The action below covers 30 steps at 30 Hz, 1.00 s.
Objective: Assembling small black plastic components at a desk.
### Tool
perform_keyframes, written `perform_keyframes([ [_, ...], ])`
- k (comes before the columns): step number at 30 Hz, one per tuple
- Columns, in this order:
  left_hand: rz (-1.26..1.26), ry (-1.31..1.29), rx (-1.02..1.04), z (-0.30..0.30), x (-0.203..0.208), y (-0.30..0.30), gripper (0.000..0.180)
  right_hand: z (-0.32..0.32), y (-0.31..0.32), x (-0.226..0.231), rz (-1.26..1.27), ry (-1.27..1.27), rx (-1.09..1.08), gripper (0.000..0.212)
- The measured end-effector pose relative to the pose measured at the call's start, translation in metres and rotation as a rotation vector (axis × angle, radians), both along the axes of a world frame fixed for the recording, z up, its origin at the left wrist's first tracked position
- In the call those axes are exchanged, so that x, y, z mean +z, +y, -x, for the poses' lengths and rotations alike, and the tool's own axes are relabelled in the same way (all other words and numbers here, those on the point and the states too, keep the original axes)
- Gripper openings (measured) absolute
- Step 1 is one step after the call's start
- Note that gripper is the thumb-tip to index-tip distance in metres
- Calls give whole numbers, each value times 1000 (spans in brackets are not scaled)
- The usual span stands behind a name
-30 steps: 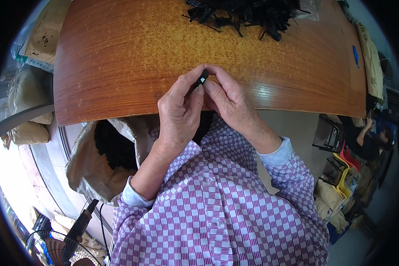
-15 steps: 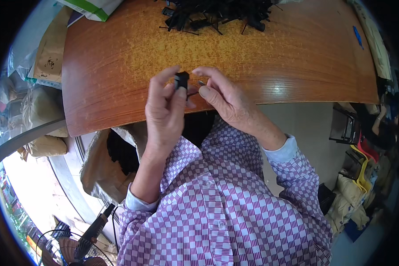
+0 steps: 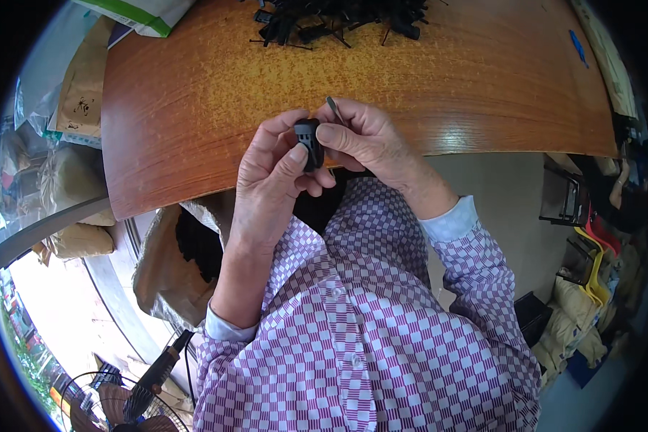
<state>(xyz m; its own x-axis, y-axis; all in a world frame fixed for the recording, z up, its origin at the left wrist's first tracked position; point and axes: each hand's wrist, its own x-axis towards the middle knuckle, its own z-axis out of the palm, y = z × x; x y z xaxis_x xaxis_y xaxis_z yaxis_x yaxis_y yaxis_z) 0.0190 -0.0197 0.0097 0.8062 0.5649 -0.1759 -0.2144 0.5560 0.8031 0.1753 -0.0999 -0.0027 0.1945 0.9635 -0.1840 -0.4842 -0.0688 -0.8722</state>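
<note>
black part (image 3: 307, 142) sat between the two hands, just above the near edge of the table (image 3: 194, 129). the left hand (image 3: 270, 162) was clamped on it, the thumb pressed flat against its near face and the other fingers curled behind and beneath. the right hand (image 3: 374, 140) was pinched together on a thin metal tool (image 3: 335, 110), whose narrow end stuck up beyond the thumb, and its thumb tip touched the right side of the part. half a second earlier the right fingertips stood apart from the part and the tool's tip pointed left toward it; by this moment the hands had closed in, and the tool slanted upward. the part had also shifted a little to the right. it was a stubby block, dark and hard-looking, with small slots in its upper face. beyond the grip lay a tangled pile of black pieces (image 3: 338, 20), some with thin stalks, on wood-grained tabletop worn to a speckled yellow. below and left of the grip gaped a pale sack (image 3: 167, 270) with a crumpled rim and dark contents. nearer the body spread a purple-and-white checked shirt (image 3: 324, 324).
</note>
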Motion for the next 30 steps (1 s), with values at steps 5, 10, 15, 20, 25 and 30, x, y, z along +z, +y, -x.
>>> perform_keyframes([
  [5, -184, 98, -77, 10, -4, 7, 40, 2, -1, -8, -21, -192, 42, 16],
  [10, -584, 302, -86, 9, 0, 7, 42, 16, 3, -8, -42, -382, 29, 20],
  [15, -522, 264, -17, 15, -9, 14, 35, 30, 1, 8, 45, -583, 79, 26],
  [20, -467, 253, -23, 20, -13, 20, 27, 40, 7, 11, 86, -752, 91, 21],
  [25, -496, 311, -9, 26, -15, 25, 24, 41, 14, 16, 129, -785, 190, 20],
  [30, -580, 355, 51, 31, -14, 24, 26, 53, 22, -1, 25, -729, 113, 17],
])
